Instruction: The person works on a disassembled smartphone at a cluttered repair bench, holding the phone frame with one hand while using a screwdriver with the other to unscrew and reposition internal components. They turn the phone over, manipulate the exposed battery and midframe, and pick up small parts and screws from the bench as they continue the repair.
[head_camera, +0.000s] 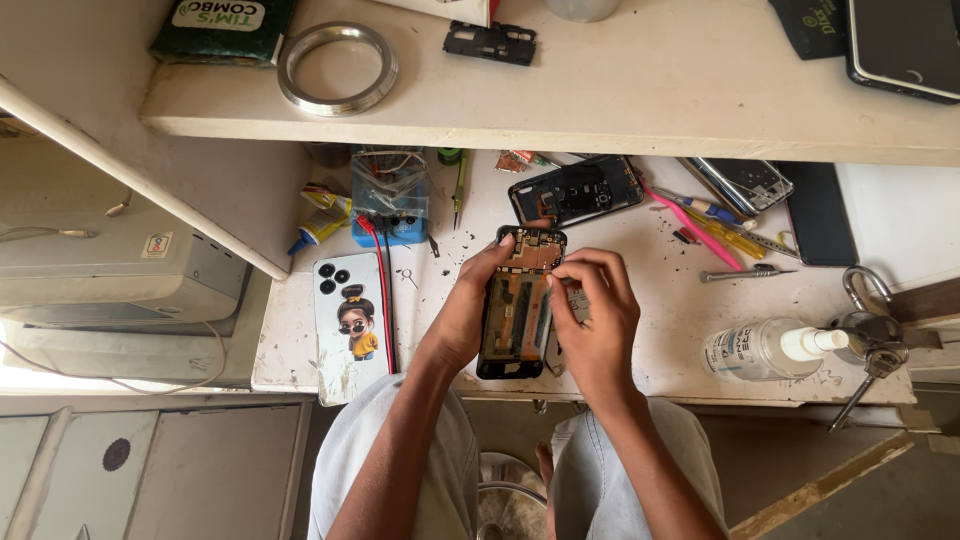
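Note:
An opened smartphone with its back cover off shows its circuit board and battery bay above the white worktable. My left hand grips its left edge, fingertips reaching the top corner. My right hand rests on the phone's right side with fingers curled over the internals near the upper middle; what the fingertips pinch is hidden. A removed black phone frame lies just behind the phone.
A white phone case with a cartoon figure lies at the left. A blue box with wires, tweezers, screwdrivers, a clear spray bottle and keys on a padlock surround the work. A shelf above carries a metal ring.

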